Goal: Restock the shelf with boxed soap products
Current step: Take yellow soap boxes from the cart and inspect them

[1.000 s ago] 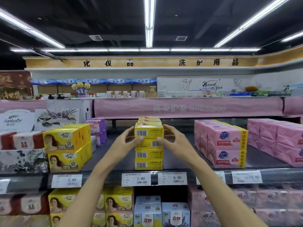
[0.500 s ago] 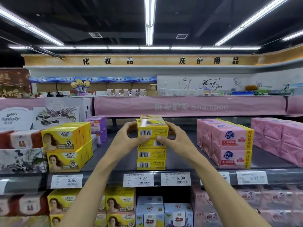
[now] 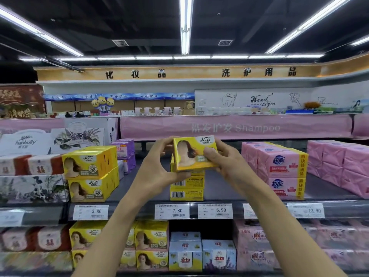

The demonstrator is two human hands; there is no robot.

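The shelf [image 3: 139, 188] carries our stack [image 3: 186, 193] of yellow boxes between the portrait boxes [image 3: 87, 172] and pink packs [image 3: 279, 170]. The yellow soap box [image 3: 194, 154] hovers at the stack's top, portrait toward us (those below show barcodes). Our left hand [image 3: 157, 166] and right hand [image 3: 225, 164] pinch its ends, fingers curled round. We should square its edges over the stack and release only once it sits flat.

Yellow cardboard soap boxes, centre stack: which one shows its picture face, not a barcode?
The top yellow cardboard soap box, held by the left hand and right hand; the stacked boxes below show barcodes.
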